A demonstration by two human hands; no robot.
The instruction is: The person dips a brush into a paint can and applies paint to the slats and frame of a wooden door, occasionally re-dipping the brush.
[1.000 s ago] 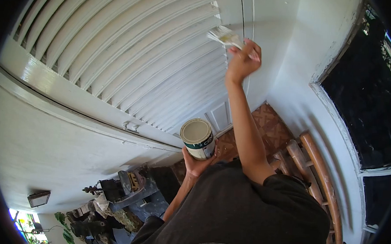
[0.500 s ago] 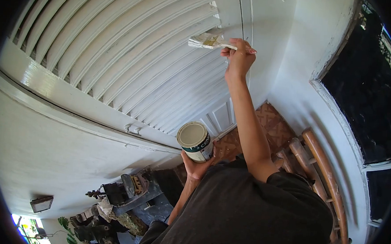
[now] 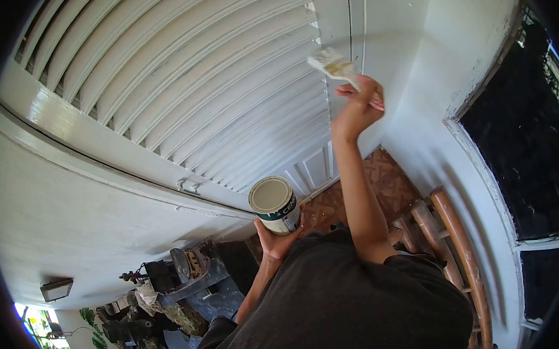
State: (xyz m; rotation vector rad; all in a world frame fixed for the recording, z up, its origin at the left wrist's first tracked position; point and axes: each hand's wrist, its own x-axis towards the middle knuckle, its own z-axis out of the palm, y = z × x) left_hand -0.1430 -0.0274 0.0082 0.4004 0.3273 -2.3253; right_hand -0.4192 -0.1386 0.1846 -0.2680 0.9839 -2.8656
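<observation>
My right hand [image 3: 360, 109] is closed around the handle of a paintbrush [image 3: 334, 65], whose broad bristles are coated in white paint. The brush points up and left, overlapping the right edge of a white louvered door [image 3: 189, 87] in this view. Low in front of my body, my left hand [image 3: 278, 239] supports a paint can [image 3: 274, 206] with fingers and thumb spread around its lower part. The can is open at the top, with pale paint inside and a dark green and white label. Part of my left fingers is hidden behind it.
A wooden bench [image 3: 462, 244] stands by the right wall, under a dark window [image 3: 515, 136]. Brown patterned tiles [image 3: 380, 180] cover the floor. Cluttered items lie on a grey surface [image 3: 213, 297] at lower left. A door handle [image 3: 188, 187] sticks out near the door's edge.
My right hand has moved right and slightly down with the paintbrush, and the bristles have swung upward, away from the slats. My left hand still holds the can in nearly the same place.
</observation>
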